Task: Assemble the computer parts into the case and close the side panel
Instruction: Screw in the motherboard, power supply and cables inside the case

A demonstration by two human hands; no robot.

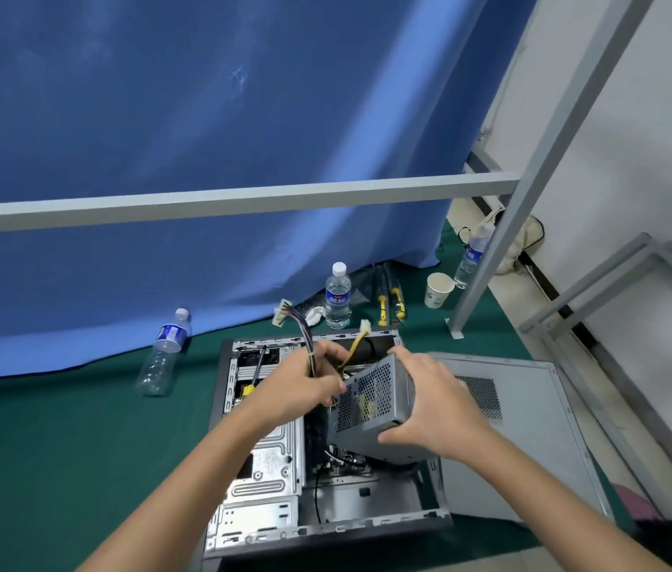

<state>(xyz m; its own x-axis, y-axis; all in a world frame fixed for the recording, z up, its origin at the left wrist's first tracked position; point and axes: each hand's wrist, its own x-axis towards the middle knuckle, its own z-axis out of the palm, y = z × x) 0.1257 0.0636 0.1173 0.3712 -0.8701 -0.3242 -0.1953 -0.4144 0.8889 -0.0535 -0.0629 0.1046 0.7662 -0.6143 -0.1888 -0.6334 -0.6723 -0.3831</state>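
Note:
An open computer case [260, 480] lies on its side on the green mat. Above its middle I hold a grey perforated power supply [371, 406], tilted. My right hand [437, 402] grips the box from the right, thumb under its lower edge. My left hand [305, 381] grips the bundle of power cables [307, 340], whose white connectors stick up toward the curtain. The grey side panel [524, 431] lies flat to the right of the case. A yellow-handled screwdriver [253, 379] rests inside the case's upper left.
Water bottles stand or lie at the mat's back: one lying [163, 353], one upright [337, 297], one by the frame post [472, 255]. A paper cup [437, 289] and yellow-black tools [390, 299] sit near the curtain. A grey metal bar [243, 200] crosses above.

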